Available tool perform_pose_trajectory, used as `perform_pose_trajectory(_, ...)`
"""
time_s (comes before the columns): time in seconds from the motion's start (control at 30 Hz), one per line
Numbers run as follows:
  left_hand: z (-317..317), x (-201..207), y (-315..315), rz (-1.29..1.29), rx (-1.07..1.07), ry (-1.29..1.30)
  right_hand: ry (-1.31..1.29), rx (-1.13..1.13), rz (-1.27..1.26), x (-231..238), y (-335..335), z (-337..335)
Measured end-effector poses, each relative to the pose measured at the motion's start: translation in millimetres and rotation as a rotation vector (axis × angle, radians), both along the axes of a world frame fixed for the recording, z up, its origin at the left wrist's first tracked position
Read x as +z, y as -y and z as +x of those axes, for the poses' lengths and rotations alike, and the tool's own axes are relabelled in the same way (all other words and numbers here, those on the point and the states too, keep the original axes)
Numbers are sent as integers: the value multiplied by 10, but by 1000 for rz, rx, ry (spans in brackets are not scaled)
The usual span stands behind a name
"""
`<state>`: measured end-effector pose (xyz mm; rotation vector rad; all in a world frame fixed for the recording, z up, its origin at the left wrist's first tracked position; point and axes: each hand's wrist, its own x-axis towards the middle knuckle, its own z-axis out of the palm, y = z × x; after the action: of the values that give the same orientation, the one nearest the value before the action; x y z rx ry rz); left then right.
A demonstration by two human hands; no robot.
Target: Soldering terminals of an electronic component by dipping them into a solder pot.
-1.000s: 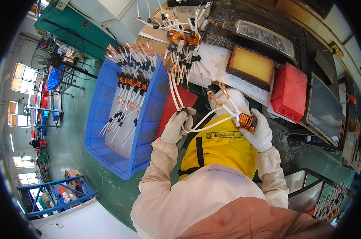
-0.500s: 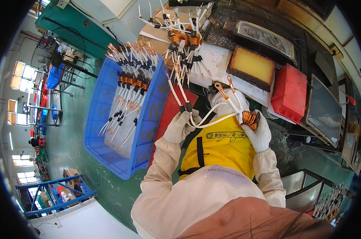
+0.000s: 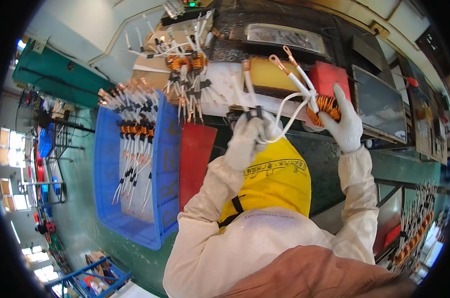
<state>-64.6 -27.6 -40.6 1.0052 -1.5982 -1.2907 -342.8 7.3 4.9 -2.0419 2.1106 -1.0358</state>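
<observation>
White gloves cover both of my hands. My right hand [image 3: 346, 124] grips a copper-wound toroidal coil [image 3: 328, 108] from its right side, thumb below and fingers above. Two white leads [image 3: 293, 78] with copper ring lugs stick up from that coil. My left hand [image 3: 246, 135] is closed around a second pair of white cables [image 3: 251, 97] at their black sleeves; they are blurred, with copper lugs at the top. White cable loops hang between the coil and my left hand. The fingertips of my left hand are partly hidden and smeared.
A blue crate [image 3: 166, 164] with finished-looking coils stands at the left, beside a red board [image 3: 195, 161]. More coils [image 3: 185, 63] lie on the bench. Ahead are a yellow-filled tray [image 3: 269, 74], a red bin [image 3: 329, 77] and a dark-framed panel [image 3: 379, 102]. Several coils [image 3: 413, 238] stand lower right.
Both hands have moved up and away from my body toward the bench, carrying the coil and cables. The right hand also went right, and the view has shifted.
</observation>
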Motion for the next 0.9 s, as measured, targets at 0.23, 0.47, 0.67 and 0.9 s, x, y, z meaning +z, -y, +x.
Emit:
perform_pose_trajectory(0.23, -1067, -168, 281, 835, -22, -545, -176, -122, 177, -75, 240, -665)
perform_pose_trajectory(0.47, -1234, -352, 350, 822, -53, -589, -285, -112, 260, -32, 507, -806)
perform_pose_trajectory(0.67, -1256, -570, 458, 913, -53, -712, -352, -4, 361, 112, 798, -873)
perform_pose_trajectory(0.9, -1154, -568, 515, 1032, -34, -769, -402, 170, 517, 303, 1137, -966)
